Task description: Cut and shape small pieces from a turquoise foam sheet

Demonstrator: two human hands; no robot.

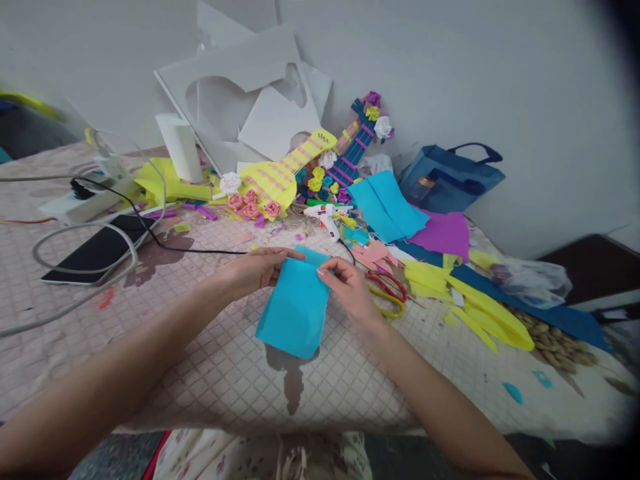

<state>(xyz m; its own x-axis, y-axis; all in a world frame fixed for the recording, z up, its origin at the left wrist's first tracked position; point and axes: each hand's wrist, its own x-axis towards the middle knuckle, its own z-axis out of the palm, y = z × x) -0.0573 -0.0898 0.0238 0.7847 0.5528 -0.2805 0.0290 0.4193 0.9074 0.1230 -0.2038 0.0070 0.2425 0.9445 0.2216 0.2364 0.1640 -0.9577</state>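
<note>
A blue sheet of craft paper [295, 310] is held up over the front middle of the table, its far end folded over. My left hand [261, 268] grips its upper left edge, fingers closed on the fold. At the upper right corner, my right hand [346, 285] pinches the paper between thumb and fingers. Just beyond the hands lies a white glue gun [327, 219]. Red-handled scissors [393, 283] and a yellow-handled pair [393, 307] rest beside my right hand. Larger blue sheets [387, 207] lie farther back to the right.
A yellow paper guitar [280, 177] and a dark blue one [355, 157] lean at the back near white cut-out boards [240, 60]. Cables cross the left side by a black tablet-like device [103, 250] and a power strip [80, 203]. Yellow strips [490, 310] and peanuts [557, 343] lie right.
</note>
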